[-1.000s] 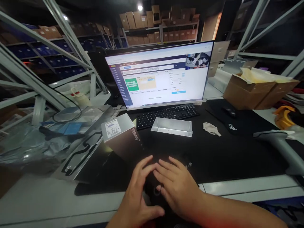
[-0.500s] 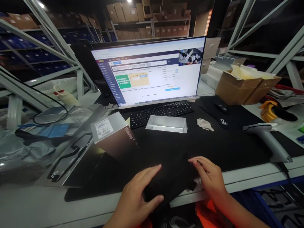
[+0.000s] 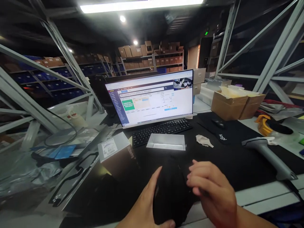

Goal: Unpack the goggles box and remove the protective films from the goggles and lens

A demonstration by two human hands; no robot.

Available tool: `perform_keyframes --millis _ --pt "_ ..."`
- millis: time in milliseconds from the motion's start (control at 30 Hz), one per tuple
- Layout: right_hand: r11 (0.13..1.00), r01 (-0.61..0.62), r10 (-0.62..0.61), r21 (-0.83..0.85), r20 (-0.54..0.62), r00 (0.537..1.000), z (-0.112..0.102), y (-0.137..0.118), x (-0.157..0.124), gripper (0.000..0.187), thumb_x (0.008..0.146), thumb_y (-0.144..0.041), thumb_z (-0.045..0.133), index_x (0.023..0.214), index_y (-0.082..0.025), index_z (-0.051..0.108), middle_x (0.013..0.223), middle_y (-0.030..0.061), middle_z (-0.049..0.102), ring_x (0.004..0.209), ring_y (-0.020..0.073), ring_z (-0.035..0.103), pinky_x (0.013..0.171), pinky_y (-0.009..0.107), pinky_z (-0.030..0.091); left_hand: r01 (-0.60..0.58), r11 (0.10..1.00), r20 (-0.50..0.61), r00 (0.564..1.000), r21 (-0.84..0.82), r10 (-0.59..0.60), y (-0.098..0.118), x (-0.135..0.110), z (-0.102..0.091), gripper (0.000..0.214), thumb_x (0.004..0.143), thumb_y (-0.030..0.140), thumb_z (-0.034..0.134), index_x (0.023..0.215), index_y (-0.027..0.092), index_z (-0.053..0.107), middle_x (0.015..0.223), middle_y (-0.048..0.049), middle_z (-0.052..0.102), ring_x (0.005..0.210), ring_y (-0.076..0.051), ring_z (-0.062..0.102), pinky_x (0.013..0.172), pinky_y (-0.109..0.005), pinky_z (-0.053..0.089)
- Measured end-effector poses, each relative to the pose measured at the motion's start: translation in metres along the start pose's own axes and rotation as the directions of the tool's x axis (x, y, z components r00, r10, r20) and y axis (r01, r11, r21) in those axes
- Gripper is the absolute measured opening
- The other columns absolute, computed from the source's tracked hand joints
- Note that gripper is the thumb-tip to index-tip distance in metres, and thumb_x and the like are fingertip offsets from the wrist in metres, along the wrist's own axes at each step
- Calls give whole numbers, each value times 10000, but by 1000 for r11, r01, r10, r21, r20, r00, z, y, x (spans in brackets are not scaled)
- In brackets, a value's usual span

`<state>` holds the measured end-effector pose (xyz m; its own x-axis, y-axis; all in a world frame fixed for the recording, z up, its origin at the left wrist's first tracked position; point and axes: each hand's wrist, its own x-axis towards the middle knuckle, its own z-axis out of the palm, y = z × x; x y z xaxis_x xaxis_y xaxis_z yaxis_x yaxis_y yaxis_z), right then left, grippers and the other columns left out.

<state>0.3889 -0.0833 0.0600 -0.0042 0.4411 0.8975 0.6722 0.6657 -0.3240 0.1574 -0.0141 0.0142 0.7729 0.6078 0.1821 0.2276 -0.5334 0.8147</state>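
Both my hands hold a black soft pouch [image 3: 171, 193] upright just above the near edge of the black desk mat [image 3: 237, 161]. My left hand [image 3: 147, 202] cups its left side from below, thumb under the bottom. My right hand [image 3: 211, 190] grips its right side with curled fingers. A grey-brown product box [image 3: 118, 155] lies tilted to the left of the hands. A shallow silver tray [image 3: 166, 142] sits beyond the pouch, in front of the black keyboard [image 3: 161, 128].
A lit monitor [image 3: 152, 98] stands behind the keyboard. A barcode scanner [image 3: 268, 153] lies at the right, with a mouse [image 3: 217, 123], a crumpled tissue [image 3: 204, 141] and open cardboard boxes [image 3: 235, 103]. Plastic bags and flat packaging [image 3: 71, 177] crowd the left. Steel rack beams rise on both sides.
The pouch has been lifted from lying flat on the mat to standing between my hands. My right hand closed in on it. The camera has tilted upward.
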Motion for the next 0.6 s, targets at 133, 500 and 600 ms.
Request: perform_keyframes --millis 133,500,600 --pt "956 -265 268 129 -7 963 2 23 8 207 967 -196 516 828 -227 666 786 18 672 775 173 655 824 345 553 -163 925 55 987 343 153 11 6 -5 1077 716 243 756 1564 318 97 1524 -144 415 1347 -343 493 1108 -453 463" --pt "827 -550 419 118 523 742 -24 57 -17 584 923 -455 607 1459 -278 457 1437 130 547 1317 298 536 1077 484 460 -162 693 -99 942 702 320 -5 29 20 1075 589 119 641 1558 208 185 1383 -209 487 1228 -379 542 989 -555 501" --pt "888 -460 381 -2 563 733 -29 51 -34 956 742 -402 809 1543 -303 295 1563 137 381 1400 346 433 1093 492 452 -201 598 -71 914 776 400 -9 41 23 1035 656 174 703 1561 232 202 1417 -227 463 1243 -410 526 1006 -604 463"
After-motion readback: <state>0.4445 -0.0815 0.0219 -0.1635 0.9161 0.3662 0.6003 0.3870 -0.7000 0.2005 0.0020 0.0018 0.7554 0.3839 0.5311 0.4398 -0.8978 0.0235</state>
